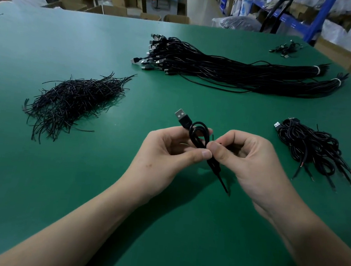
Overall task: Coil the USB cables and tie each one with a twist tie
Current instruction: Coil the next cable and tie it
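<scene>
A coiled black USB cable (198, 133) is held above the green table (80, 177), its silver USB plug (181, 114) pointing up and to the left. My left hand (168, 153) pinches the coil's middle between thumb and fingers. My right hand (247, 159) pinches the same spot from the right, where a thin black twist tie (212, 137) pokes out. The cable's loose ends (221, 178) hang down between my hands. A heap of black twist ties (72, 101) lies at left. Straight bundled USB cables (230, 69) lie at the back.
A pile of coiled, tied cables (312, 148) lies at the right. A few more cables (285, 49) sit at the far right corner. Beyond the table's far edge stand cardboard boxes (109, 9) and blue shelving (309, 25).
</scene>
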`<move>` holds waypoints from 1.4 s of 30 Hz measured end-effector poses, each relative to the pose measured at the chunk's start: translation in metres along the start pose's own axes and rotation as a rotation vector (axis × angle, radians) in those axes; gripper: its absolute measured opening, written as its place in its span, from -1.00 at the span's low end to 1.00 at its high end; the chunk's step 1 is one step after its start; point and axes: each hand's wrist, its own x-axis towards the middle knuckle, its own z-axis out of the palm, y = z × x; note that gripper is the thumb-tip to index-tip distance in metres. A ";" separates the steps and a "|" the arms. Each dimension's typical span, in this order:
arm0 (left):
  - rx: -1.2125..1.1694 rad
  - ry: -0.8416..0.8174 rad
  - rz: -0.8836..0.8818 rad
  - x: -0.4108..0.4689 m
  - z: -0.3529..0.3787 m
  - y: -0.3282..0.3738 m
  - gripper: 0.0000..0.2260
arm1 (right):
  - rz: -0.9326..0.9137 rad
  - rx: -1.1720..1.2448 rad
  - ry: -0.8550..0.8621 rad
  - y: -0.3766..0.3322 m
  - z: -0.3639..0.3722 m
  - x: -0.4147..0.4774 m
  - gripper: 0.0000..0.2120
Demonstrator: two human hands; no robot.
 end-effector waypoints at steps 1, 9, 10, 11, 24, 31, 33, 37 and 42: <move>0.013 0.006 -0.002 0.000 0.000 0.001 -0.77 | 0.001 -0.014 0.004 0.000 0.001 0.000 -0.73; 0.443 0.122 0.324 0.000 0.000 0.009 -0.87 | 0.205 0.226 -0.089 0.000 0.001 0.000 -0.82; 0.524 0.136 0.403 0.000 -0.001 0.010 -0.89 | 0.229 0.256 -0.105 0.000 0.001 0.001 -0.82; 0.601 0.141 0.488 0.000 -0.002 0.011 -0.90 | 0.247 0.273 -0.115 -0.001 0.001 0.001 -0.81; 1.058 0.194 0.891 0.005 -0.008 0.008 -0.83 | 0.289 0.346 0.000 0.005 0.011 -0.001 -0.73; 0.227 0.162 0.042 0.002 -0.003 0.006 -0.85 | -0.103 0.061 0.183 0.001 0.001 0.001 -0.91; 0.165 0.064 -0.032 0.002 0.000 0.003 -0.77 | -0.159 -0.115 0.177 0.003 0.003 0.000 -0.94; 0.044 0.048 -0.014 -0.001 0.003 0.003 -0.78 | -0.135 -0.117 0.138 0.004 0.006 -0.002 -0.92; 0.297 0.140 0.222 -0.004 0.004 0.010 -0.79 | 0.139 0.305 -0.023 0.003 0.010 -0.002 -0.73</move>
